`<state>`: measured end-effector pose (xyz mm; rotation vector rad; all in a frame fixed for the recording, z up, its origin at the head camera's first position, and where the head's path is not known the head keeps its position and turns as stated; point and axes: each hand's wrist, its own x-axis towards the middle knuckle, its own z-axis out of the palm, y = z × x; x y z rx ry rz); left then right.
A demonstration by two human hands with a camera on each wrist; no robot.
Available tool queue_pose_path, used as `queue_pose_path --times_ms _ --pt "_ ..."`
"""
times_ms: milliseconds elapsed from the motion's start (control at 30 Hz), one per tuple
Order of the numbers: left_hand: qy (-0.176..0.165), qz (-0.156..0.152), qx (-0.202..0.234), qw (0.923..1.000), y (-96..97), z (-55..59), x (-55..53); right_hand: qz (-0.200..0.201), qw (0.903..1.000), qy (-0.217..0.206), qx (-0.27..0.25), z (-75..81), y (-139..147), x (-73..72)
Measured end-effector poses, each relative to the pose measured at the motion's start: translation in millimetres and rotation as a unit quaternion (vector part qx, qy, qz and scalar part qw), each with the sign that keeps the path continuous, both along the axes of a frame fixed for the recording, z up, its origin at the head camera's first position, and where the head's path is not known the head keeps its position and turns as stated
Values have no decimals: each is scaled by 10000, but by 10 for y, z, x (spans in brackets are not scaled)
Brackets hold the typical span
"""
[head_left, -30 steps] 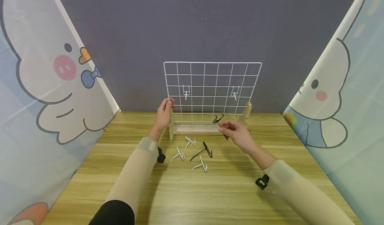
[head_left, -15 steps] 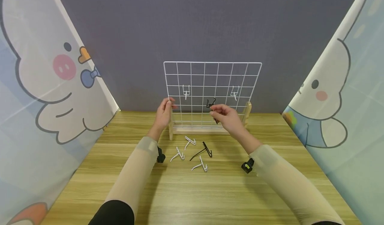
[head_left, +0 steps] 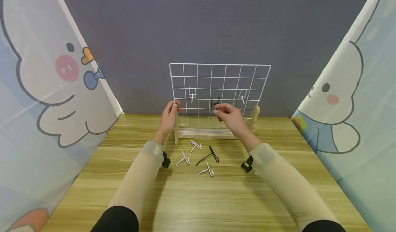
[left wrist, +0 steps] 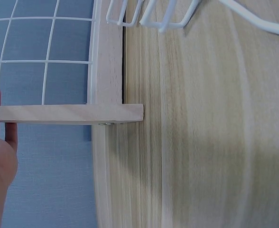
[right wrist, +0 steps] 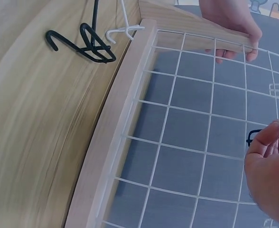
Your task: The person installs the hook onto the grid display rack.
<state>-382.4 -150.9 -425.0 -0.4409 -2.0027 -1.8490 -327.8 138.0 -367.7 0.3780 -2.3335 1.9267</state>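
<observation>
At the middle of the grid [head_left: 211, 76], I see the right hand [head_left: 230, 118] pinching a black hook [head_left: 215, 104], its prongs up; whether they have caught, I cannot tell. The left hand [head_left: 169, 118] has its grip clamped round the smooth, pale wooden post [head_left: 176, 130]. I judge this to be the hanging step; next calls for seating the prongs evenly. The grid is white, square-meshed wire, the worktop [head_left: 185, 201] streaky wood grain.
</observation>
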Motion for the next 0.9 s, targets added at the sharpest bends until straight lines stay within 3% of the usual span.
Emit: queue_pose_path --times_ms 500,900 --pt "48 76 -3 10000 1 -12 -20 6 9997 -204 -131 -115 -4 -128" --pt "74 119 16 9999 9 -20 -26 16 9995 -232 -195 -195 15 -126"
